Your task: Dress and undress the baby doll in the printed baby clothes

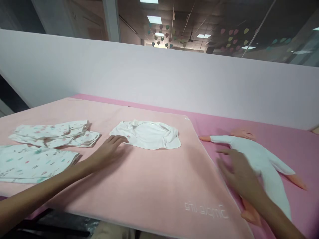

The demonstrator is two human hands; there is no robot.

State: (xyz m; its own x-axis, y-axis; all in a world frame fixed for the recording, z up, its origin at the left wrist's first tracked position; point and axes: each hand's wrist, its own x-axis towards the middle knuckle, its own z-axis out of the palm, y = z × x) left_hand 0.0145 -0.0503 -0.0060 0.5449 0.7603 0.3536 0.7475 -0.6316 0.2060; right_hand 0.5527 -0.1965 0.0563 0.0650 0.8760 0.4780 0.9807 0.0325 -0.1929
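Note:
A small white baby garment (154, 136), partly bunched along its top, lies on a pink mat (154, 186). My left hand (107, 153) is over the mat at the garment's left edge, fingers stretched out; whether the fingertips touch the cloth I cannot tell. On the right, a baby doll (256, 156) in a white bodysuit lies on its back. My right hand (236, 171), smeared by motion, hovers beside the doll and covers part of it, thumb and fingers apart with nothing between them.
Folded printed baby clothes (54, 132) lie at the left, with another printed folded piece (35, 162) in front of them. A darker pink surface (294, 142) extends under the mat and doll. Behind stands a white partition (159, 79) with glass above it.

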